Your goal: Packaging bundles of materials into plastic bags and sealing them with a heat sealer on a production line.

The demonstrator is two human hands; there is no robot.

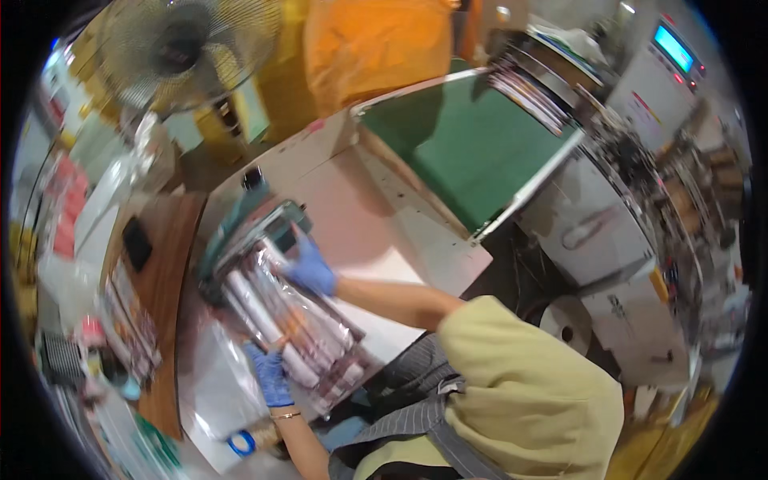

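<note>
A clear plastic bag (316, 344) of long, shiny packets with white, brown and reddish print lies slanted in front of me. Its far end meets a teal bench machine (236, 240) with a raised frame, which looks like a bag sealer. My left hand (272, 378), in a blue glove with bare fingertips showing, is closed on the bag's left side. My right hand (314, 268), gloved the same way, grips the bag's far end beside the machine. One finger of it points up toward the frame. The bag hides part of both hands' fingers.
Flat clear bags (224, 376) and a blue tape ring (241, 442) lie on the white table (384, 312). On a brown board (164, 296) at left rest a black phone (137, 243) and more packets (128, 324). A green conveyor (472, 152) stands far right; a fan (184, 48), far left.
</note>
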